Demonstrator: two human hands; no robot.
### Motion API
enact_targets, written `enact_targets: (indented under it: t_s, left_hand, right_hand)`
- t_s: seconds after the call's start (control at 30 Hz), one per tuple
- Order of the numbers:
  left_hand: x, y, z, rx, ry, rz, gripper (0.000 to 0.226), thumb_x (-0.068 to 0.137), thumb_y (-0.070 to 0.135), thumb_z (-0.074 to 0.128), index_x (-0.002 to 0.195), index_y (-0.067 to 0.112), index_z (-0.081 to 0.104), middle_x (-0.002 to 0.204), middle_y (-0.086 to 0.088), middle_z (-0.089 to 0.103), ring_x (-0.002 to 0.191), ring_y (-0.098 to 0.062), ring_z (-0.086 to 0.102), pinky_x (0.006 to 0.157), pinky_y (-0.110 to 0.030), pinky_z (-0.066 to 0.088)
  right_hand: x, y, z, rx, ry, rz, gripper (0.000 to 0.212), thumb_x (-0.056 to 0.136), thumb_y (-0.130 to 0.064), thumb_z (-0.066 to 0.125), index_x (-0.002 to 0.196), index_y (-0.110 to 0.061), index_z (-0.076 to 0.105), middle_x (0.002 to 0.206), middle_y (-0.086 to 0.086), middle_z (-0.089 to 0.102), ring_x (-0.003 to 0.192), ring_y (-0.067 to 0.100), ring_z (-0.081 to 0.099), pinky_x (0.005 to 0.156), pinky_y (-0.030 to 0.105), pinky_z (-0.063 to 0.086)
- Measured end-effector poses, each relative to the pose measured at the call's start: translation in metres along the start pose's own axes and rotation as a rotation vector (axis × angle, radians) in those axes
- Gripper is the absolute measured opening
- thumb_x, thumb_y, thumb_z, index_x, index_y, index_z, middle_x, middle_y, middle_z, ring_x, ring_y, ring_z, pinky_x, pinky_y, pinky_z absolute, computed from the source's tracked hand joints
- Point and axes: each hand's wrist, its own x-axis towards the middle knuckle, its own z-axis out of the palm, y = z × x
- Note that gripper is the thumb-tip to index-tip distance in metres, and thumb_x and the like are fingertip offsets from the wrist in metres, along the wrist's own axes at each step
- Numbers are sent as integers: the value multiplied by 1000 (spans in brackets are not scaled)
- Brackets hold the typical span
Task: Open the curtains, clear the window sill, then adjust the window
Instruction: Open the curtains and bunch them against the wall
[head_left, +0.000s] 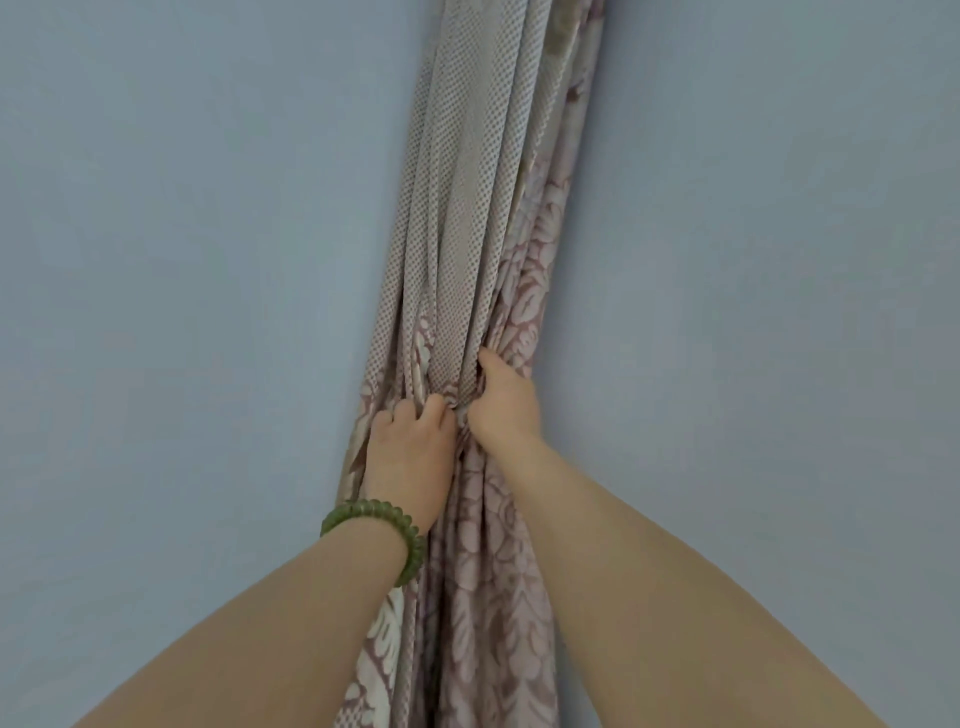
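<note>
A bunched curtain (467, 218) hangs down the middle of the view, beige with small dots above and a pink floral pattern below. My left hand (410, 447), with a green bead bracelet (384, 530) on its wrist, grips the gathered folds from the left. My right hand (504, 400) grips the same bundle from the right, thumb pressed into the cloth. The two hands almost touch at the pinched waist of the fabric. No window or sill shows.
A plain pale blue wall (182, 260) fills the view on both sides of the curtain, meeting in a corner behind the fabric. Nothing else stands nearby.
</note>
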Motion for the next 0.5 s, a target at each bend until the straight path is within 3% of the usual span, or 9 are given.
enact_targets:
  t_s: [0.17,0.23,0.3,0.37,0.5]
  left_hand:
    - [-4,10,2,-117,-87,-15,20,56,7,61,76,10,65,76,-7,64,55,-27,59,42,-30,42]
    - [-6,15,-7,-192,-199,-54,38,65,8,64,103,9,62,105,-10,61,76,-31,62,54,-35,48]
    - [-9,17,-11,-290,-376,-67,53,82,10,52,133,12,39,136,-8,39,107,-33,51,77,-41,47]
    - [-9,18,-24,-396,-490,-69,59,86,8,45,141,16,26,145,-6,27,116,-33,43,88,-43,46]
    - [-20,18,-41,-535,-527,-62,64,86,4,41,145,20,21,147,-4,22,120,-33,40,88,-43,47]
  right_hand:
    - [-1,18,-8,-41,40,-4,45,81,-2,49,123,-17,57,120,18,64,115,35,55,98,42,45]
    - [-6,20,-17,-59,38,-10,44,85,-7,52,126,-20,56,124,14,63,118,33,54,100,42,44]
    - [-11,22,-26,-78,39,-13,45,86,-8,50,128,-22,55,125,14,63,119,32,53,101,40,44]
    - [-17,21,-37,-107,37,-5,47,86,-5,45,129,-21,55,126,15,62,121,32,52,100,36,44]
    - [-30,20,-51,-165,21,26,50,86,-8,41,132,-26,51,126,20,59,118,37,51,100,36,42]
